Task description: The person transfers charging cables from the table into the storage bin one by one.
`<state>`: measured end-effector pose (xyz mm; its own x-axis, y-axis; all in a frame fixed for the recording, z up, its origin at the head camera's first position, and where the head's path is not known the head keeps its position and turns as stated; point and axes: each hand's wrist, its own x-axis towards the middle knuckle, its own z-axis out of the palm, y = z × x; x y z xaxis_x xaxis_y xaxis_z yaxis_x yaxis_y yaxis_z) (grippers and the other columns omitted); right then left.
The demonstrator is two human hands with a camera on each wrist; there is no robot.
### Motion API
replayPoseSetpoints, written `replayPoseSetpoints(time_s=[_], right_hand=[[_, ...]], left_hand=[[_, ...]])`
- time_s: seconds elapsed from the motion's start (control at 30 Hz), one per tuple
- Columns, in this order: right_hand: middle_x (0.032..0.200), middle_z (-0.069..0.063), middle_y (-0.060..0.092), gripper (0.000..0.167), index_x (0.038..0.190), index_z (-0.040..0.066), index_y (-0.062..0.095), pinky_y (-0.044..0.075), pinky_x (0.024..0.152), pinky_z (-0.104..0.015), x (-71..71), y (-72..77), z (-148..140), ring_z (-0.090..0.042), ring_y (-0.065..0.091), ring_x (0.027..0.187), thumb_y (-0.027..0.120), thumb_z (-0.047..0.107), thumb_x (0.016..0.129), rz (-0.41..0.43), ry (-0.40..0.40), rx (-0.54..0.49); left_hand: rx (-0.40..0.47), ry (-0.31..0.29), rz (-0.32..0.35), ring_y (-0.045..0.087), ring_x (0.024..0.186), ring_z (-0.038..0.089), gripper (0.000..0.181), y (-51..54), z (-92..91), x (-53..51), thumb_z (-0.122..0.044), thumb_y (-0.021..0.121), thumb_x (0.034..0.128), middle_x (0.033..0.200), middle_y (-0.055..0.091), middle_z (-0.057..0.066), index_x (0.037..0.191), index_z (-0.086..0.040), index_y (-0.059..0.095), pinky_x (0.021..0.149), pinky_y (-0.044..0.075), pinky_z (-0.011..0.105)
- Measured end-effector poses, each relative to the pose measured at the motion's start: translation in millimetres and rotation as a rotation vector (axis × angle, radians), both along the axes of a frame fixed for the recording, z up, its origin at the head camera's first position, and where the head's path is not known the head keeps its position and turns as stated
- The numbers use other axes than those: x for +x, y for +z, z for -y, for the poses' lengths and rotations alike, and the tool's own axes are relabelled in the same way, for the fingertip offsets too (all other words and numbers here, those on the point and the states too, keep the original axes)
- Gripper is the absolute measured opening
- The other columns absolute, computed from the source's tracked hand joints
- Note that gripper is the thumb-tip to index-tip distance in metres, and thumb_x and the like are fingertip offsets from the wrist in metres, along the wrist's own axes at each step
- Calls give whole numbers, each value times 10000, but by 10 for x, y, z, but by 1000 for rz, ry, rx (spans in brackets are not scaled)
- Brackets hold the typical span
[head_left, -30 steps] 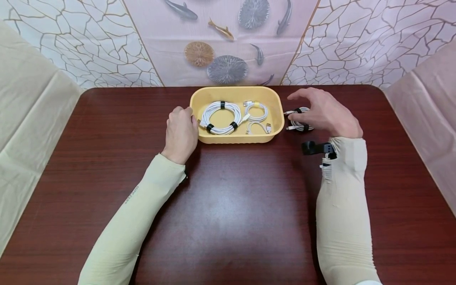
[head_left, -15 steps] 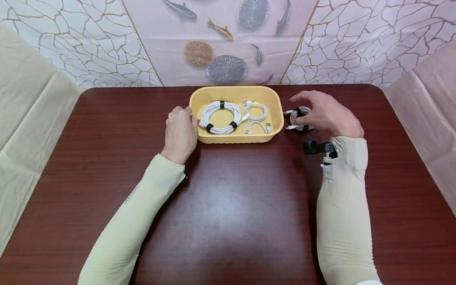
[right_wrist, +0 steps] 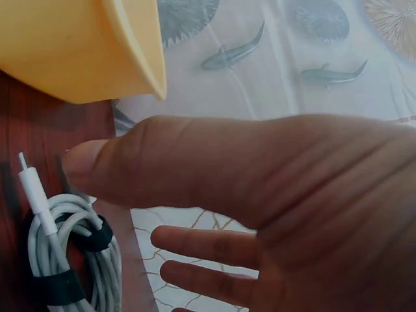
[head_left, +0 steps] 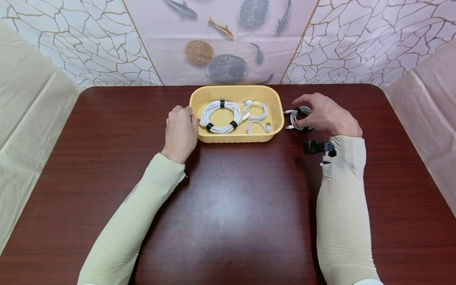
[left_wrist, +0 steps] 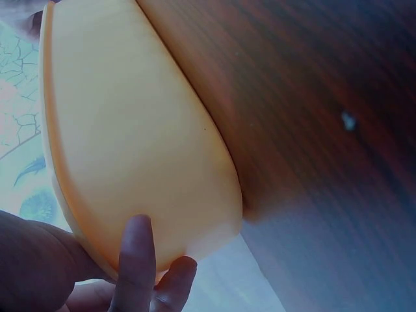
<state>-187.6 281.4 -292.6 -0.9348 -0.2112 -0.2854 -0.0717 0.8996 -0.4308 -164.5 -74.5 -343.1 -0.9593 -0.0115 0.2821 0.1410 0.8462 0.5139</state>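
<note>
A yellow plastic bin stands near the table's back edge. My left hand grips its left end, with thumb and fingers on either side of the rim in the left wrist view. Inside lie a large white coiled cable with black straps and two smaller white cables, one a coil, one a short loop. My right hand hovers over a grey-white coiled cable right of the bin, thumb and fingers apart. That cable has black straps; the hand partly covers it in the head view.
The dark wood table extends in front of the bin and to both sides. Behind it hangs a patterned cloth with fish and round motifs. Pale cloth walls flank the left and right sides.
My right hand has lowered slightly toward the front over the coiled cable, and its thumb and fingers have drawn a little closer together. The left hand and the bin stay in place.
</note>
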Motion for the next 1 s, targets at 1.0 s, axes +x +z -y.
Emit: replayPoseSetpoints(time_s=[1.0], right_hand=[[1425, -273, 477, 825, 1529, 77, 399, 403, 1004, -570, -85, -286, -93, -382, 454, 1250, 798, 134, 808, 52, -52, 36]], left_hand=[[-3, 1, 6, 685, 898, 479, 213, -13, -7, -1, -33, 526, 999, 954, 629, 239, 1005, 77, 709, 779, 586, 533]])
